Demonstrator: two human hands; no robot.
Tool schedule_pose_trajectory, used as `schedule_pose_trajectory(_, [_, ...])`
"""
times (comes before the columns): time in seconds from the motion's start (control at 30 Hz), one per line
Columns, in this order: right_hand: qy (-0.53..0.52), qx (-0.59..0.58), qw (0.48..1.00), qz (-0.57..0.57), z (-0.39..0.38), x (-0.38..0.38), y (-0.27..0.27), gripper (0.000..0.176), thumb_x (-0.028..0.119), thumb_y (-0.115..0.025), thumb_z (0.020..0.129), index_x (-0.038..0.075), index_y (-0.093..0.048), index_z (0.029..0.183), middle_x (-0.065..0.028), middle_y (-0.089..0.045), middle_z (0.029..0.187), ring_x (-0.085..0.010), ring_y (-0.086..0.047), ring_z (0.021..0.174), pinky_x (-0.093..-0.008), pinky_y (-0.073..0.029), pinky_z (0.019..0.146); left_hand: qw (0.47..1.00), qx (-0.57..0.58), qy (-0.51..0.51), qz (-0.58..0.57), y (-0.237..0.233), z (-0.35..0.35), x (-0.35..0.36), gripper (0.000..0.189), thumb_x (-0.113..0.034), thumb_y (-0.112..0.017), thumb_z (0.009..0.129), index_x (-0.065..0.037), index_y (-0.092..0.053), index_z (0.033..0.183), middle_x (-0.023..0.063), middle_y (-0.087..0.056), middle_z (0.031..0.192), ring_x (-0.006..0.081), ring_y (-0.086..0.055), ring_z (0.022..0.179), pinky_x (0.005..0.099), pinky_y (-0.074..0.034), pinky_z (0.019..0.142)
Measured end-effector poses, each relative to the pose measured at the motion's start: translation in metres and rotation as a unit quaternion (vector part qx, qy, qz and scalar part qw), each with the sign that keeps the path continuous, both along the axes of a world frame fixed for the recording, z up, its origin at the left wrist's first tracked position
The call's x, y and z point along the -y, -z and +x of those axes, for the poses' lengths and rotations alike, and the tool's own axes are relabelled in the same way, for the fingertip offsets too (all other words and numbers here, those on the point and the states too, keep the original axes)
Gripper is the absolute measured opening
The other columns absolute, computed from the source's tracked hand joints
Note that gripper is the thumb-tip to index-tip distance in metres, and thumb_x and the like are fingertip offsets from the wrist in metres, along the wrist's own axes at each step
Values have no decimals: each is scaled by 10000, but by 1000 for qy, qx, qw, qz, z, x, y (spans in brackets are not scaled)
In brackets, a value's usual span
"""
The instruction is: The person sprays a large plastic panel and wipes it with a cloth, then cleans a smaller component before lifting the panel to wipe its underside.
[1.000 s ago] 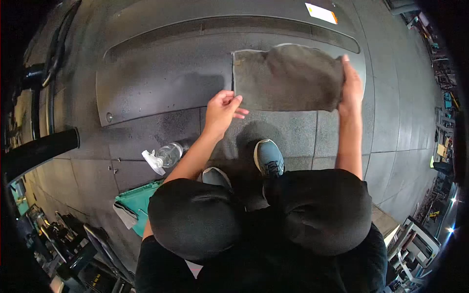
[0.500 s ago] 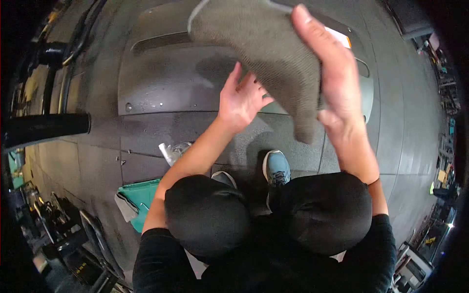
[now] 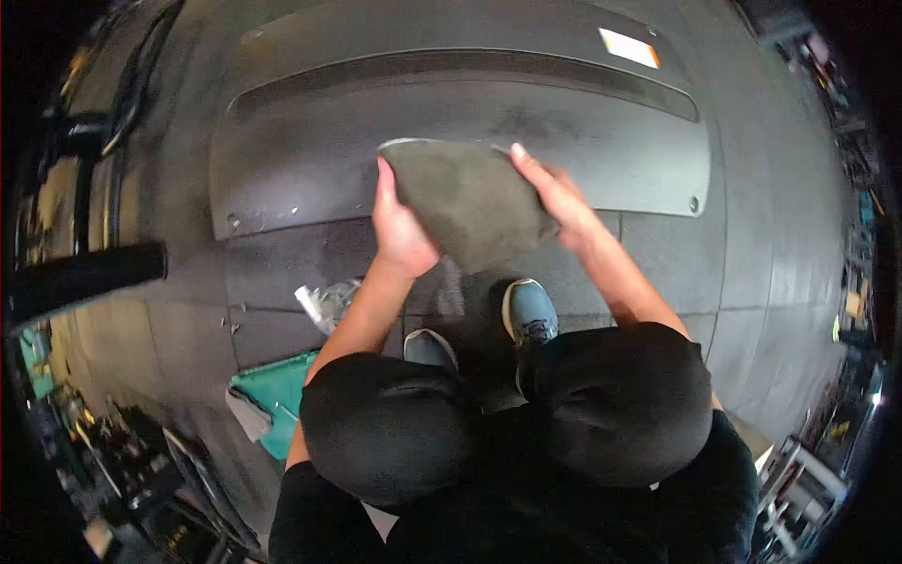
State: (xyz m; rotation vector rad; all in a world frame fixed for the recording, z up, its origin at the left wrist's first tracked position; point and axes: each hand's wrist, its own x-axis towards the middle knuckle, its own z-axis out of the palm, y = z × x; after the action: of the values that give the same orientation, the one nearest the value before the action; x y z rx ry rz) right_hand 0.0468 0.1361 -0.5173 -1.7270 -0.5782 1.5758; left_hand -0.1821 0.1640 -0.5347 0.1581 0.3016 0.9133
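Observation:
A grey-brown cloth (image 3: 470, 202) with a light edge along its top is stretched between both hands, above the near edge of a large dark panel (image 3: 301, 160) on the floor. My left hand (image 3: 401, 230) grips its left side, thumb pointing up; the other fingers are hidden behind the cloth. On the right side my right hand (image 3: 561, 199) holds the upper corner, with the thumb on top. The panel has a long recessed slot and a white label (image 3: 629, 48) at its upper right.
Clear plastic wrapping (image 3: 329, 303) lies on the floor left of the shoes (image 3: 531, 310). Nearer my left knee is a green item (image 3: 282, 409) with a grey flap. A black metal frame (image 3: 89, 273) stands at the far left, and equipment lines the right edge.
The cloth has come down and closer to me, now spread between both hands. My left hand, open and apart before, has taken hold of it. More of the panel shows.

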Motion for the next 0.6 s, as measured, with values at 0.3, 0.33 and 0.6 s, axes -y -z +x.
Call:
schedule_pose_trajectory(0.3, [186,40,965,179,72,73,-17,424,265,-775,939,-41,-673,1216,-111,-728,1125,-195,-687,1017,-341,-541,926,874,-315,328,171,-13,-7,-2,615,-481,-398,1079,27,-617,1347,166,-695,1302,263,-687,1164,401,-515,1023])
schedule_pose_trajectory(0.33, [251,108,942,196,97,81,-29,353,237,-758,954,-28,-696,1180,-88,-734,1086,-183,-681,1001,-326,-536,911,873,-350,290,176,-19,-14,-2,597,-447,-414,1085,53,-609,1347,198,-691,1302,272,-699,1138,394,-531,991])
schedule_pose_trajectory(0.6, [-49,651,750,109,265,102,48,546,413,-651,991,-37,-618,1300,-258,-612,1344,-430,-553,1260,-451,-440,1070,887,-433,159,21,22,-49,16,521,-374,-582,1042,49,-578,1346,202,-648,1328,304,-646,1209,431,-548,980])
